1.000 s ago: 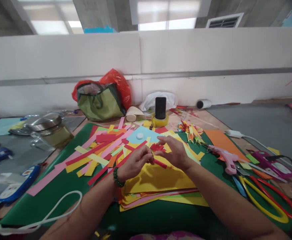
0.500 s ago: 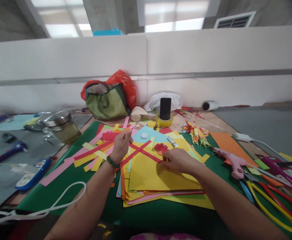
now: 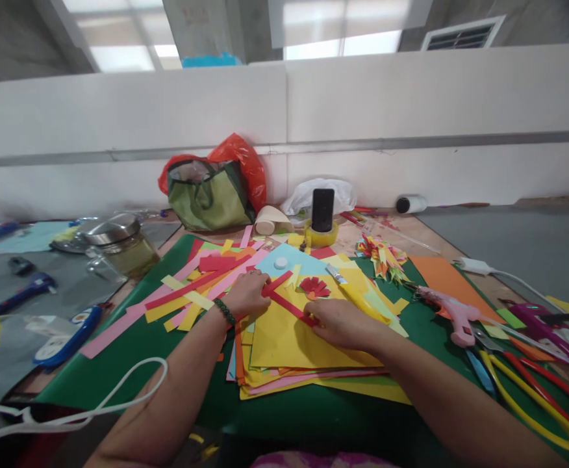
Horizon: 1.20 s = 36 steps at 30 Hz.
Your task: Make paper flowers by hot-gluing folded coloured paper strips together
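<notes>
Red paper strip (image 3: 288,305) lies across a yellow sheet (image 3: 284,344) on the table (image 3: 418,237). Left hand (image 3: 248,296) pinches its far end. Right hand (image 3: 339,322) covers the near end, pinching or pressing, unclear. The strip is uncurled, and a fringed red flower (image 3: 314,286) lies just beyond.

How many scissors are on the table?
2. Both lie on the green mat at the right, past the pink glue gun: a yellow-handled pair in front, a red-handled pair just behind it. Paper may hide more.
</notes>
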### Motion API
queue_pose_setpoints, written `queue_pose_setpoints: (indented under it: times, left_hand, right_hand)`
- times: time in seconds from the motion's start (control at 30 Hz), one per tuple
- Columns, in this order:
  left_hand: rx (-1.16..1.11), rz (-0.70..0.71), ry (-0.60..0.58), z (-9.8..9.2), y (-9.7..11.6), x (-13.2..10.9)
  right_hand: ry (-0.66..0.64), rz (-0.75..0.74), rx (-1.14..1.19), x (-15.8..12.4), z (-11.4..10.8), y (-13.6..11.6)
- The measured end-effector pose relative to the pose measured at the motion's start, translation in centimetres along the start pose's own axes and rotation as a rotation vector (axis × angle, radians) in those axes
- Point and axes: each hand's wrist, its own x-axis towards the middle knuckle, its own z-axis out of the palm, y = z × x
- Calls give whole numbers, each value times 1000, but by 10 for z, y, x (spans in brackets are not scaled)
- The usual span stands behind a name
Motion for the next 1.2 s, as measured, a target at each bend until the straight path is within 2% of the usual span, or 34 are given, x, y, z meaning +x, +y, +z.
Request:
queue_pose_setpoints:
  times: [0.13,0.23,0.3,0.4,0.5,0.57,0.67,0.77,0.83,0.9,1.0,1.1,1.2]
  left_hand:
    - [16,-25,10,-3,-4,1]
    - [0,-74,18,-8,-10,1]
    - [-5,-140,37,-14,-14,0]
    - [11,-282,106,-26,-21,-3]
    - [40,-467,253,-37,-28,-7]
    - [77,-563,364,-42,-35,-11]
    - [139,-617,435,-42,-47,-17]
    - [151,-642,357,-36,-59,-19]
    - [153,-609,320,-31,-62,-17]
    - [153,-504,357,-25,-58,-13]
    - [41,-232,442,-14,-40,-3]
    - [-169,68,335,2,-13,7]
    - [-175,169,250,17,9,12]
  right_hand:
    - [69,-77,24,3,2,1]
    - [199,-141,48,5,4,8]
    - [344,-186,71,5,5,15]
    - [660,-184,165,5,3,26]
    - [953,-100,287,4,-1,33]
    - [1041,-42,328,4,-4,35]
    - [1017,33,324,4,-6,36]
    - [940,79,302,6,-6,36]
    - [905,67,290,6,-6,37]
    - [870,74,269,8,-7,39]
    - [733,195,211,10,-9,41]
    - [493,341,153,14,-10,42]
    - [314,356,120,17,-7,42]
